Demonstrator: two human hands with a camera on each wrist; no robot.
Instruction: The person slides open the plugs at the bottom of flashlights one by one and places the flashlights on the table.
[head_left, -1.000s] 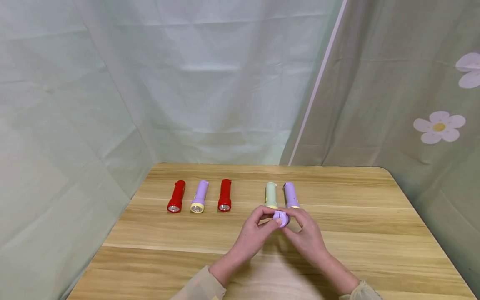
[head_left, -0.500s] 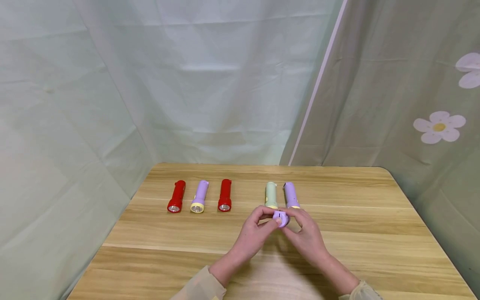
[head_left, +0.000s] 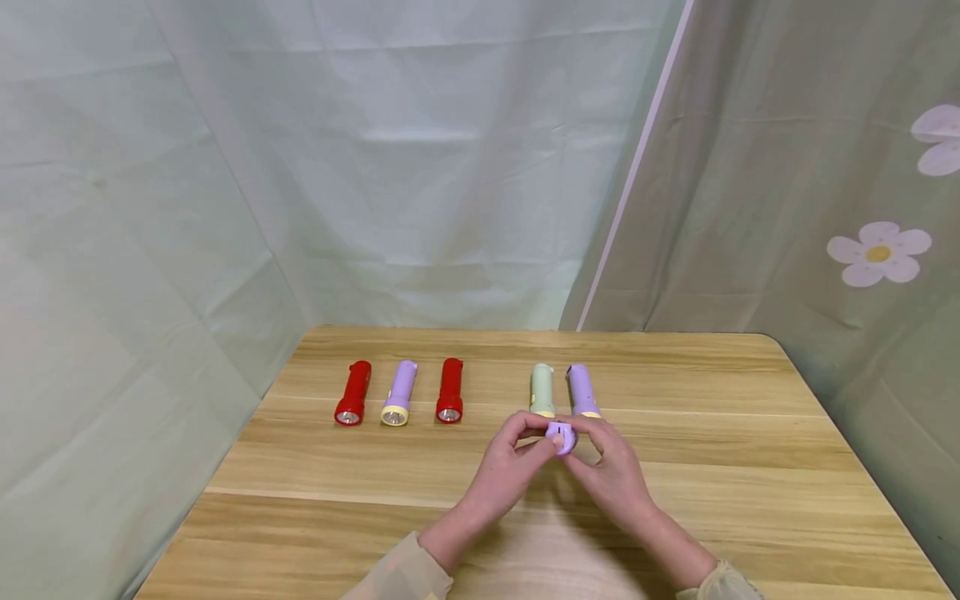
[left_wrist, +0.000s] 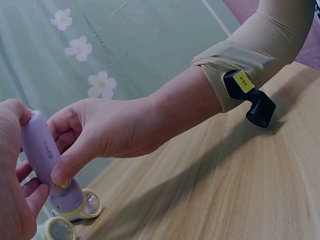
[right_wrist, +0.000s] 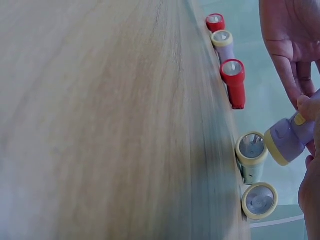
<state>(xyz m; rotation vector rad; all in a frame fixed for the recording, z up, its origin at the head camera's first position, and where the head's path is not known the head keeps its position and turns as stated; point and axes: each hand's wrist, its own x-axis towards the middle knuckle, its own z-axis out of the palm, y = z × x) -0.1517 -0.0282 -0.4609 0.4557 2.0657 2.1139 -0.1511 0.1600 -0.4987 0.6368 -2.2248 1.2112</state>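
Both hands hold a purple flashlight (head_left: 564,435) above the table's middle, its tail end facing the head camera. The left hand (head_left: 510,471) grips the tail end, its thumb resting against it. From the other side the right hand (head_left: 617,475) holds the body. In the left wrist view, the right thumb (left_wrist: 69,167) rests on the yellow switch of the flashlight (left_wrist: 42,145). The flashlight's yellow-rimmed head (right_wrist: 277,146) points downward over the table in the right wrist view. Just beyond the hands lie a pale green flashlight (head_left: 542,388) and another purple flashlight (head_left: 582,389).
On the left of the wooden table (head_left: 360,492) lie a red flashlight (head_left: 356,387), a purple flashlight with a yellow rim (head_left: 402,387) and a second red flashlight (head_left: 450,387), lenses toward the person. Pale curtains (head_left: 450,167) hang around the table's back and sides.
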